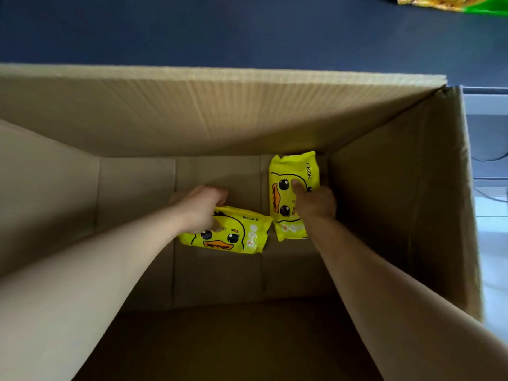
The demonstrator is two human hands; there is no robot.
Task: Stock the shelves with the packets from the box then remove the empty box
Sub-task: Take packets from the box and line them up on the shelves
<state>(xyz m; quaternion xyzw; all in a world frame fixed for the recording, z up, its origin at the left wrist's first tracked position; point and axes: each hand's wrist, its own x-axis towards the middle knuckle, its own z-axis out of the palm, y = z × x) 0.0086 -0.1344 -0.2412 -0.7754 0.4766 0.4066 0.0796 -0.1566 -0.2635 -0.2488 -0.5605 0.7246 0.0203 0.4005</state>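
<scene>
Deep inside the cardboard box (220, 111), the left hand (199, 209) and right hand (316, 202) each curl fingers around a yellow packet (233, 235) on its floor; slick wrappers could slip mid-lift.

Two yellow duck-face packets (231, 237) (291, 188) lie flat on the cardboard box (220, 111) floor.

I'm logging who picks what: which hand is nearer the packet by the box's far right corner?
Right. The right hand grips that upright packet, thumb on its face. The left hand is off to its left, holding the other packet.
</scene>
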